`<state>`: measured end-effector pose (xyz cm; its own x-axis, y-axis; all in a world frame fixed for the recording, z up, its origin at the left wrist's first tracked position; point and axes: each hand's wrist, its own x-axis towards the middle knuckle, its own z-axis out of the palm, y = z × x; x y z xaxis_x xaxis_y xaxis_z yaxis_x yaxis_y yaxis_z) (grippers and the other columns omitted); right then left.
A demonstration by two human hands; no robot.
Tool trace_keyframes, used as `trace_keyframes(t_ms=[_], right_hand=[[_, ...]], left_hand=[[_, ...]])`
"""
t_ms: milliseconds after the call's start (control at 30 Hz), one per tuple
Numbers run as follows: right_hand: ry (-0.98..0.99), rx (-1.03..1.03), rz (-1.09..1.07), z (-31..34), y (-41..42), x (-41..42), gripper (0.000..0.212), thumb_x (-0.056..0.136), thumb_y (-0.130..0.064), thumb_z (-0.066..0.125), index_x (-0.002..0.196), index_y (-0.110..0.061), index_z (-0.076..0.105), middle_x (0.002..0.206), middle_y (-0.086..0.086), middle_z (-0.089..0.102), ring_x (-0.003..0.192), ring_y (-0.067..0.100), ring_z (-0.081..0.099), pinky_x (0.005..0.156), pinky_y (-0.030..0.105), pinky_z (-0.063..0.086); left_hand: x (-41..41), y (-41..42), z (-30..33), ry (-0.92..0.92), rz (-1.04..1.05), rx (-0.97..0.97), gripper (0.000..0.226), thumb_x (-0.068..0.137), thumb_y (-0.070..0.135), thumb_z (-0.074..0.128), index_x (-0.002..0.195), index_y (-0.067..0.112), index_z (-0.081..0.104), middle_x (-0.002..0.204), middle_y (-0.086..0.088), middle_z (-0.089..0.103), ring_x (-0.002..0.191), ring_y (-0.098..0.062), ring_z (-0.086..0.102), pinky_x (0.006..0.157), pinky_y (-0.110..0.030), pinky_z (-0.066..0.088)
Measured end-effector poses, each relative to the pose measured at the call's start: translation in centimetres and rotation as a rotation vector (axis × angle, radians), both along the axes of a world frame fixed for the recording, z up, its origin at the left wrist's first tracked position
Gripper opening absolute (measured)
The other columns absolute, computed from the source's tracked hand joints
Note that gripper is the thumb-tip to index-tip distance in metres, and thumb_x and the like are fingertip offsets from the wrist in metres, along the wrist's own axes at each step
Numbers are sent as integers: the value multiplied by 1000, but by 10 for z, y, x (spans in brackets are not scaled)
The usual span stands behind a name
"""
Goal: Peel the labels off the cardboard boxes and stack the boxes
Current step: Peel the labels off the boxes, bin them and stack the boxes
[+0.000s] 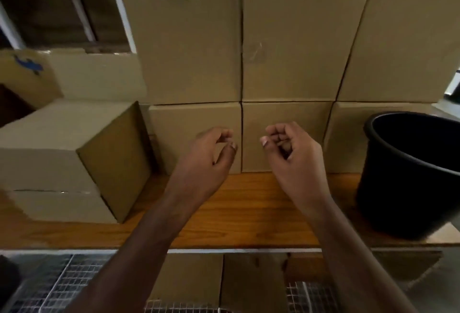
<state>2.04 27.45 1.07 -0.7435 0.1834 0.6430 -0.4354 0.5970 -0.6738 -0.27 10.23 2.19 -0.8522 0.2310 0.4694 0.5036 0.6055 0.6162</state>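
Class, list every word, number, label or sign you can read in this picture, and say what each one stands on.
No readable text anywhere in the view.
Blue mark on the far-left box: a smudge or tape scrap, no letters to make out.
Pale scuff on the middle upper box: label residue perhaps, no print.
Black bucket: no marking visible.

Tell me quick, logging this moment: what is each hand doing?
Left hand: loosely curled, holding nothing, in front of the boxes.
Right hand: loosely curled, holding nothing.
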Motion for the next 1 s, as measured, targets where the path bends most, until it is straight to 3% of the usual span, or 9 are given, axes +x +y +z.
trace_keyframes(t_ms=[100, 233, 400, 567, 667, 767, 833, 900, 1000], right_hand=[[4, 24, 57, -1, -79, -10, 15, 93, -23, 63, 108, -21, 63, 95, -9, 65, 84, 3, 63, 70, 19, 56], [3, 46, 147, -12, -187, -20, 16, 93, -23, 64, 108, -18, 64, 96, -6, 66, 85, 5, 63, 71, 22, 55], [-39, 67, 183, -20, -276, -33, 19, 93, -26, 63, 112, -20, 63, 99, -8, 64, 88, 4, 62, 71, 22, 56], [-96, 98, 120, -19, -315, -42, 24, 92, -26, 64, 115, -24, 61, 104, -9, 62, 92, 1, 60, 74, 17, 55], [-155, 142, 139, -23, -326, -53, 33, 91, -27, 65, 123, -26, 57, 119, -7, 57, 101, 1, 58, 80, 13, 52], [-218, 176, 190, -30, -336, -72, 50, 91, -33, 66, 138, -31, 48, 137, -7, 44, 123, 6, 48, 98, 25, 50], [-227, 202, 191, -35, -343, -87, 58, 91, -36, 66, 144, -32, 43, 146, -5, 36, 134, 9, 38, 107, 28, 43], [-220, 218, 183, -40, -351, -100, 57, 90, -37, 67, 143, -29, 46, 148, -2, 35, 138, 10, 33, 107, 20, 34], [-165, 196, 157, -49, -360, -119, 52, 88, -37, 70, 135, -26, 52, 142, 1, 39, 136, 14, 37, 105, 23, 38]], left_hand=[[2, -76, 5, 29, 62, 0, 32, 100, 31, 53, 130, 24, 58, 118, 13, 61, 106, 1, 56, 87, -17, 47], [0, -177, 10, 61, 110, 3, 28, 99, 31, 52, 125, 25, 61, 112, 14, 64, 101, 1, 58, 85, -21, 51], [-10, -271, 9, 78, 148, 3, 24, 100, 27, 53, 122, 27, 60, 109, 18, 61, 97, 8, 53, 77, 0, 38], [-27, -317, 2, 102, 161, -45, 32, 99, 28, 52, 129, 21, 60, 125, 9, 63, 113, -1, 53, 90, -14, 40], [-47, -335, -10, 122, 212, -107, 33, 98, 33, 53, 128, 24, 60, 128, 5, 61, 121, -10, 51, 101, -34, 46], [-62, -349, -22, 79, 269, -188, 37, 95, 34, 55, 132, 28, 56, 139, 2, 52, 133, -18, 41, 110, -46, 37], [-70, -355, -28, 64, 287, -261, 39, 95, 35, 54, 134, 31, 53, 144, 3, 48, 137, -20, 35, 114, -49, 29], [-78, -361, -32, 71, 302, -321, 39, 96, 35, 53, 135, 34, 52, 146, 5, 47, 139, -18, 33, 119, -46, 19], [-92, -368, -34, 112, 316, -356, 39, 96, 36, 53, 134, 35, 53, 143, 7, 50, 135, -16, 37, 118, -42, 17]])
